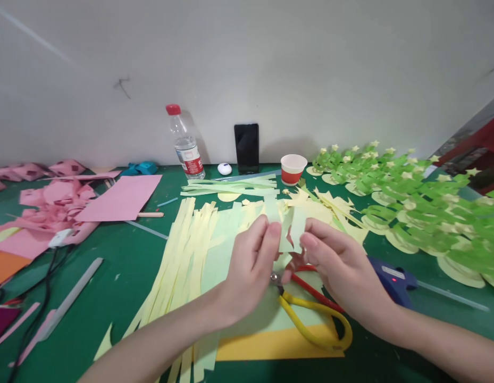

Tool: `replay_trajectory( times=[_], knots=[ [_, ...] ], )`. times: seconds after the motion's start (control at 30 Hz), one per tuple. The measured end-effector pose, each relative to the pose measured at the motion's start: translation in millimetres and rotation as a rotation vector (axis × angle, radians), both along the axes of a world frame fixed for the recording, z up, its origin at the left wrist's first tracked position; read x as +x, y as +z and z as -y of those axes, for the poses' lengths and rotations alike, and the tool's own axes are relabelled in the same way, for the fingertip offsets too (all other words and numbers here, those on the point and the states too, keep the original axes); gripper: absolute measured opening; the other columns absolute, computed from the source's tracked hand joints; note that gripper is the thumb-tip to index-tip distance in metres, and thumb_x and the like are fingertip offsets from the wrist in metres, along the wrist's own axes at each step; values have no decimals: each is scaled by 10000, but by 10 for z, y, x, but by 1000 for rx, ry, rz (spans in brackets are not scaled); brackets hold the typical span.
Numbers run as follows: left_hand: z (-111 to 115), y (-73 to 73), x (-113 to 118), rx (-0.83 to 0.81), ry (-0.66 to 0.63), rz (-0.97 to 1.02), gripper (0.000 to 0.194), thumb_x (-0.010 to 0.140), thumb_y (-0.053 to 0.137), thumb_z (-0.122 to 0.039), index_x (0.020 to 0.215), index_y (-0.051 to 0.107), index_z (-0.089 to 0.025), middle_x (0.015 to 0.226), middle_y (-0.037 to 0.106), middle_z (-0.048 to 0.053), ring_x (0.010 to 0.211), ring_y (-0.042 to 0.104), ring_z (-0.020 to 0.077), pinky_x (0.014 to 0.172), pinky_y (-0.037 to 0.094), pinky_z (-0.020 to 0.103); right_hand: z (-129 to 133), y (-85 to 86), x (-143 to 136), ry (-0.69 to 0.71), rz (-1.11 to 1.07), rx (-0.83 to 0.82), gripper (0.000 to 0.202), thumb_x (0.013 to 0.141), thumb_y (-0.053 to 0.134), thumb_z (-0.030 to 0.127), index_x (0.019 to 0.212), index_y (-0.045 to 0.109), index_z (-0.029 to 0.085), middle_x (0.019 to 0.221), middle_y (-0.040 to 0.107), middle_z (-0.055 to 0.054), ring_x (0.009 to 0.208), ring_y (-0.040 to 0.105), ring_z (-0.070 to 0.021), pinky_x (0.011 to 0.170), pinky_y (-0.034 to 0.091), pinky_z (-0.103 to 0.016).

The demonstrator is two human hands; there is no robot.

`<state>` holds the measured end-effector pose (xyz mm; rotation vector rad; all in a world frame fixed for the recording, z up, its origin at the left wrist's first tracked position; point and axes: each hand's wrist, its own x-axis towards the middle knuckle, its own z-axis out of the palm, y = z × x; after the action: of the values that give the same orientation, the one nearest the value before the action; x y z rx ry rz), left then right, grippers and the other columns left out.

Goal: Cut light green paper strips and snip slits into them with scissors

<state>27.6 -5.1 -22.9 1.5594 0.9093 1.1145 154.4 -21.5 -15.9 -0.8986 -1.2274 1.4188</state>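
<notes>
Between my two hands is a pale green paper strip (298, 226), bent into a loop or fold. My left hand (250, 266) pinches its left part between thumb and fingers. On the other side, my right hand (334, 260) grips the strip's right part with thumb and fingertips. Right below lie scissors (310, 332) with one red and one yellow handle, their blades mostly hidden by my left hand. Under them is a stack of pale green paper sheets (266, 319) over a yellow-orange sheet (278, 343). Many cut yellow strips (183, 255) lie to the left.
A blue glue gun (392, 279) lies right of my right hand. Green paper plants topped with stars (414, 197) crowd the right. A bottle (186, 146), phone (247, 148) and paper cup (293, 169) stand by the wall. Pink paper (125, 198) and a cable (47, 298) are left.
</notes>
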Motion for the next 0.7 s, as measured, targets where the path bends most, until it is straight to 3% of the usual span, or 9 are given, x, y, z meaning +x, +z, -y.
replay_trajectory(
  times=[0.2, 0.4, 0.7],
  knots=[
    [-35, 41, -15, 148, 5, -62, 329, 910, 337, -277, 591, 308, -204, 538, 308, -55, 465, 295, 89, 426, 292, 219, 10, 100, 27, 29, 140, -42, 240, 728, 645, 318, 604, 493, 180, 589, 532, 34, 450, 577, -87, 480, 510, -197],
    [-28, 64, -23, 165, -77, -72, 309, 882, 330, -255, 577, 343, -206, 504, 373, -44, 456, 366, 98, 445, 328, 236, -33, 159, 57, 44, -9, -76, 197, 666, 715, 263, 591, 553, 181, 564, 565, 28, 454, 552, -86, 442, 531, -182],
    [-12, 79, -38, 150, -124, -80, 302, 892, 323, -243, 593, 337, -207, 523, 374, -43, 466, 359, 96, 437, 308, 230, -36, 248, 70, 91, 55, -138, 219, 635, 747, 270, 552, 576, 163, 532, 547, 40, 440, 565, -80, 430, 512, -161]
  ],
)
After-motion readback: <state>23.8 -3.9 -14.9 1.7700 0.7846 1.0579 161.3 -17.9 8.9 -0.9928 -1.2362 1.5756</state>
